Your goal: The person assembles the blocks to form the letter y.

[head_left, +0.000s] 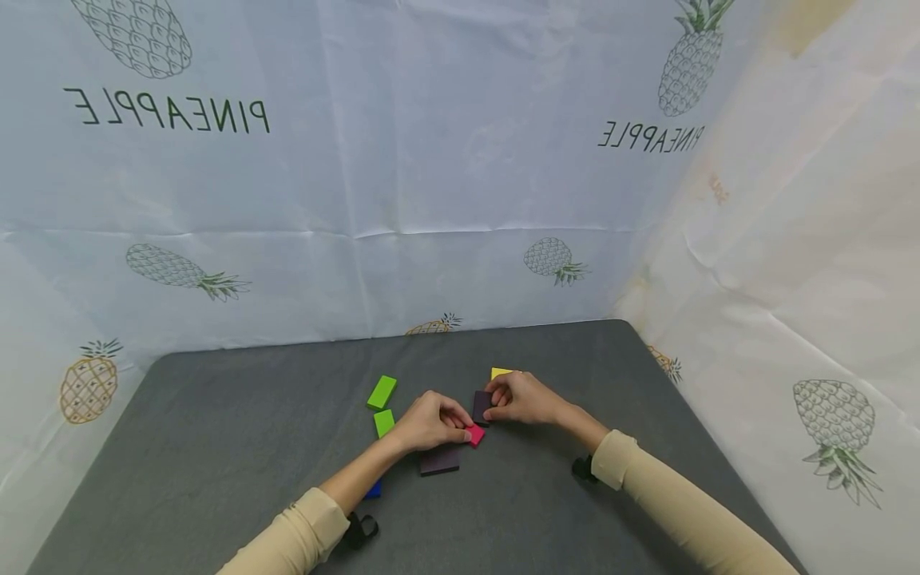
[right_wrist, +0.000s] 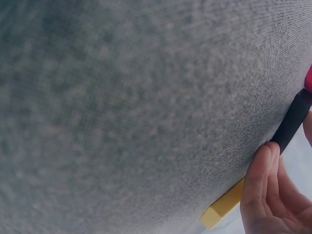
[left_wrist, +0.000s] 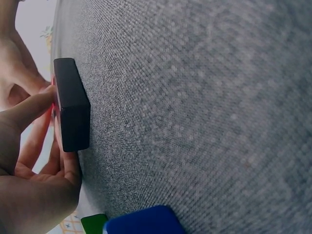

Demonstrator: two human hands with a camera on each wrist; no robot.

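My left hand (head_left: 430,423) pinches a small red block (head_left: 475,434) between thumb and fingers. Just ahead of it, my right hand (head_left: 527,398) grips a dark rectangular block (head_left: 482,406) by its edges; the right wrist view shows this block (right_wrist: 291,122) low at the cloth, with the red block (right_wrist: 309,80) at its far end. Another dark block (head_left: 439,461) lies flat below the left hand, and in the left wrist view this block (left_wrist: 73,105) partly hides the left fingertips. Beside the right fingers sits a yellow block (head_left: 501,372), partly covered by that hand.
Two green blocks (head_left: 382,392) lie left of the hands, the nearer one partly behind the left hand. A blue block (head_left: 373,490) shows beside the left forearm. Grey cloth (head_left: 251,447) covers the table, and a pineapple-print curtain (head_left: 431,176) hangs behind it and along the right.
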